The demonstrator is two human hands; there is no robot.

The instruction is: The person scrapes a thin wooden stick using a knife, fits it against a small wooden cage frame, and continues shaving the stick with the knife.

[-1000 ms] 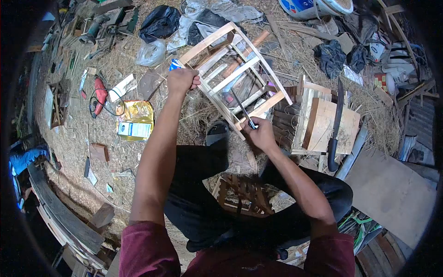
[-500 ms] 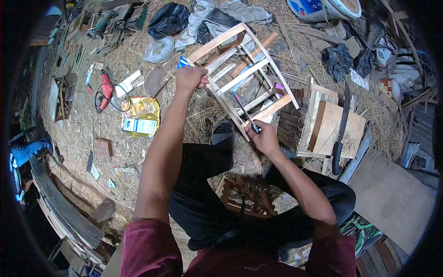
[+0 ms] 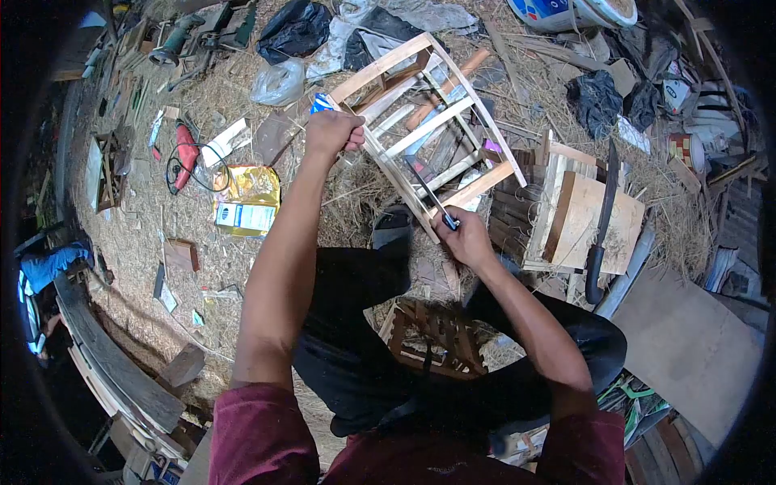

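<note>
A small wooden frame (image 3: pixel 435 127) of pale slats, like a stool or little chair, is held tilted in front of me. My left hand (image 3: pixel 331 134) is closed on its left side, near the upper left corner. My right hand (image 3: pixel 469 240) is at the lower corner, its fingers wrapped round the black and blue handle of a thin-bladed hand tool (image 3: pixel 426 186). The blade points up and left across the frame's inside; I cannot tell whether its edge touches wood. Something blue and white (image 3: pixel 321 103) shows just beyond my left hand.
To the right, a long black-handled knife (image 3: pixel 602 218) lies on a wooden block (image 3: pixel 575 220). At the left are a red corded power tool (image 3: pixel 186 153) and a gold packet (image 3: pixel 250 190). A slatted wooden piece (image 3: pixel 432 343) sits between my legs. Plastic bags (image 3: pixel 293 32) and a bucket (image 3: pixel 566 14) stand beyond.
The view has shifted slightly. Both hands keep their grips, and the frame and the thin-bladed tool have barely moved.
</note>
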